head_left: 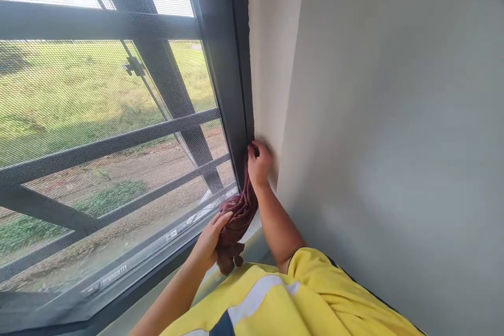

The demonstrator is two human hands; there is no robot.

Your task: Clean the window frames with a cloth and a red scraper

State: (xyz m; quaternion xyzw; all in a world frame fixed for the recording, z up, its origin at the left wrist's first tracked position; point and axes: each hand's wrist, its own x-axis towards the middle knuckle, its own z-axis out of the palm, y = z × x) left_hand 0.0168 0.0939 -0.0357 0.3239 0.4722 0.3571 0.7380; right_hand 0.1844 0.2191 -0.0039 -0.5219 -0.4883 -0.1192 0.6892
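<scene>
Building interior, screened window (118,142), plain wall (394,115), grass (79,89) outside

a crumpled maroon cloth (242,215) hangs bunched beside the dark window frame (232,89), its upper end narrow.

Single cam, worn on the head, so you're looking forward and down over the yellow shirt (299,307) at the bottom edge. It's pretty near the window frame (222,63): mesh screen (79,89) fills the left side, grey wall (394,115) the right, with the left hand (214,236) and right hand (260,164) near the middle.
</scene>
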